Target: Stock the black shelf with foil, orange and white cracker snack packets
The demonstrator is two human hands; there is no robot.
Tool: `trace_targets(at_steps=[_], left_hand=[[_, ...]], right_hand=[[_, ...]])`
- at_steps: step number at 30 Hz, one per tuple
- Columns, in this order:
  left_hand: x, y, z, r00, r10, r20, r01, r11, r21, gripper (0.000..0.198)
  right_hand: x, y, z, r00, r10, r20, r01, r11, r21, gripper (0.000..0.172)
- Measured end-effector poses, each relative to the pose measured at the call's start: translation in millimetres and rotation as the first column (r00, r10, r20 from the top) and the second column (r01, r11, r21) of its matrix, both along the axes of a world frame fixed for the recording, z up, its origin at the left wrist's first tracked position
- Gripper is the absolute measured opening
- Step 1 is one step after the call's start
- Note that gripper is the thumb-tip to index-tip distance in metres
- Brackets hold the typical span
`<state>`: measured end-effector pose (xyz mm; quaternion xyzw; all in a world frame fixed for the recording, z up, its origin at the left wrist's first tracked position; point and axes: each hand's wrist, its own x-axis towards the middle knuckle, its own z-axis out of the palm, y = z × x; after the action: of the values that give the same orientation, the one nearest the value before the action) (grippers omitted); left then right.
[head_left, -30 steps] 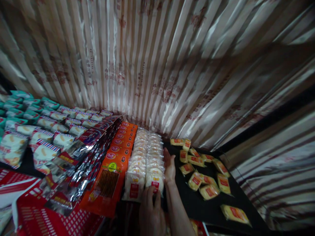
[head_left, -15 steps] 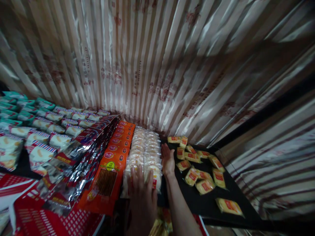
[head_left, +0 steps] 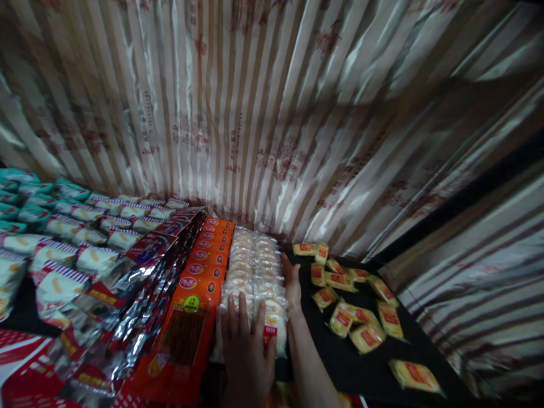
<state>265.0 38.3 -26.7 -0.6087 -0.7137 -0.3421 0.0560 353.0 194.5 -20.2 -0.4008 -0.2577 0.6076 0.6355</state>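
Observation:
Two side-by-side rows of clear-wrapped round rice crackers (head_left: 241, 265) stand between my hands, the packets overlapping one behind another. My left hand (head_left: 246, 334) lies flat over the front packets, fingers stretched and a little spread. Along the right side of the rows, my right hand (head_left: 291, 286) is held on edge with straight fingers, touching or almost touching the wrappers. Neither hand grips anything. Orange packs of brown sticks (head_left: 182, 328) overlap in a row just left of the crackers.
Dark red and silver packs (head_left: 140, 272) fan out further left, beside white bags (head_left: 97, 258) and green bags (head_left: 36, 212). Several yellow-wrapped cakes (head_left: 368, 337) lie scattered on the black tabletop (head_left: 340, 368) at right. A striped curtain (head_left: 255, 113) hangs behind.
The view has tilted slightly, so the goods sit lower in it. My right hand has turned a little and come closer against the cracker rows. My left hand stays on the front packets.

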Motion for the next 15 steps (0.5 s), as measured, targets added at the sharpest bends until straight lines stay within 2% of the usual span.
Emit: trace_targets(at_steps=[9, 15], left_hand=[[-3.0, 1.3, 7.5, 0.999, -0.009, 0.045, 0.010, 1.000, -0.028, 0.057], [-4.3, 5.8, 3.7, 0.997, 0.001, 0.072, 0.000, 1.000, -0.017, 0.056]], right_hand=[[-9.8, 1.1, 3.3, 1.000, -0.023, -0.002, 0.023, 1.000, 0.002, 0.076], [-17.3, 5.1, 0.0, 1.000, 0.007, -0.013, -0.007, 1.000, 0.012, 0.065]])
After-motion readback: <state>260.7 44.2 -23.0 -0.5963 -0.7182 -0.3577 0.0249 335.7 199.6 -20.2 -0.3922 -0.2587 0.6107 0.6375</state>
